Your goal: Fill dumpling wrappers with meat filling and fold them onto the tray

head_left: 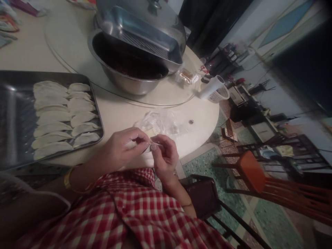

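Note:
Just above the table's near edge, my left hand [127, 147] and my right hand [166, 155] meet fingertip to fingertip. Both pinch the thin pale edge of one dumpling [147, 150], which the fingers mostly cover. Right behind them on the table lies a crumpled transparent plastic bag [166, 121], with pale wrappers [150, 132] showing at its near side. To the left of my hands, a dark metal tray [15, 114] holds two columns of folded dumplings [53, 126]. A large steel bowl [137, 86] with dark contents stands farther back.
A ridged metal tray [145, 38] rests tilted across the bowl, beside a big domed lid [135, 10]. They stand on a round glass turntable [70, 45]. A white basket [220, 94] sits at the right edge. An orange-brown chair [250, 171] and dark stool [202, 195] are rightward.

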`<action>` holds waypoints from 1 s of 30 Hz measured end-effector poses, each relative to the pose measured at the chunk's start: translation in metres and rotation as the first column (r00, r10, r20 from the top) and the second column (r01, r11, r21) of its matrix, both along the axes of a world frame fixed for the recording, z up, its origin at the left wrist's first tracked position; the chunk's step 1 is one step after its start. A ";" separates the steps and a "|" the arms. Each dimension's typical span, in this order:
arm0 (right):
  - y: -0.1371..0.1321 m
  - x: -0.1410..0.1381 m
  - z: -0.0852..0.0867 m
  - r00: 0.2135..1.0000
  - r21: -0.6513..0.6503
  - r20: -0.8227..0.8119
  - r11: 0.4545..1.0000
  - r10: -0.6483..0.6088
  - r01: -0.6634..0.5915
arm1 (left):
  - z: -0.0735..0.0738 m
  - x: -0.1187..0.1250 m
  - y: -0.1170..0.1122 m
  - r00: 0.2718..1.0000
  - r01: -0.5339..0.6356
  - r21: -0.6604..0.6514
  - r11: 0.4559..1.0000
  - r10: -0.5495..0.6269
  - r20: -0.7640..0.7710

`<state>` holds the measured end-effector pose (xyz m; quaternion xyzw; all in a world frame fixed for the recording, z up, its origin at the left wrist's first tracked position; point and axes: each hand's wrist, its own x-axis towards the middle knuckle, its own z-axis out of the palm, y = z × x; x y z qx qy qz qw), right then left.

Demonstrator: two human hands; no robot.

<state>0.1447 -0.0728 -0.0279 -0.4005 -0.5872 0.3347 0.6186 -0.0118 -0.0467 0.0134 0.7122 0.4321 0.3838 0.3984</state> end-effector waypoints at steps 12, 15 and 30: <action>0.000 0.003 0.006 0.993 -0.014 0.023 0.994 0.113 -0.113 | 0.000 0.001 -0.004 0.995 -0.098 0.003 0.995 0.098 -0.020; 0.001 0.002 0.004 0.994 -0.063 0.013 0.992 0.113 -0.112 | 0.001 0.002 -0.002 0.996 -0.085 -0.091 0.992 0.089 0.033; 0.001 0.003 -0.001 0.999 -0.028 0.041 0.999 0.023 -0.022 | -0.014 -0.012 -0.004 0.997 -0.019 -0.206 0.978 0.032 0.063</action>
